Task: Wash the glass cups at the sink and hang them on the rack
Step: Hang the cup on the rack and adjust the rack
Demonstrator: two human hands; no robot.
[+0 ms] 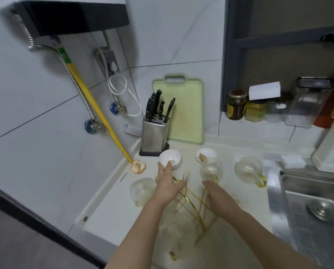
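In the head view, the right hand (218, 193) touches the handle of a glass cup (210, 168) on the gold rack (193, 202); I cannot tell if its fingers close. The left hand (169, 183) lies open on the rack's top. Another cup (249, 168) stands further right, near the sink (313, 214).

Both hands reach over a gold wire rack (189, 199) on the counter (245, 210). The left hand (167, 183) rests on its left top, fingers spread, near a white bowl (170, 158). The right hand (217, 193) pinches the handle of a glass cup (210, 168). Another cup (249, 168) stands right, near the sink (315, 216).
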